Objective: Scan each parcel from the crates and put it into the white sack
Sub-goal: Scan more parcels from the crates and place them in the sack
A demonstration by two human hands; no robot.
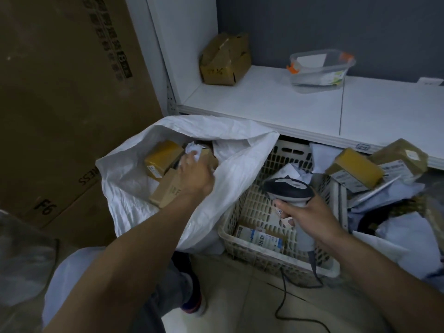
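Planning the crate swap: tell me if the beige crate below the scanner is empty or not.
Not empty. The beige crate holds a labelled parcel lying flat on its floor, near the front wall.

Clear tub (319, 68) on white shelf (264, 102)

There are two hands (195, 174) (306, 213), one scanner (288, 188), one white sack (129, 181), one clear plastic tub (319, 73).
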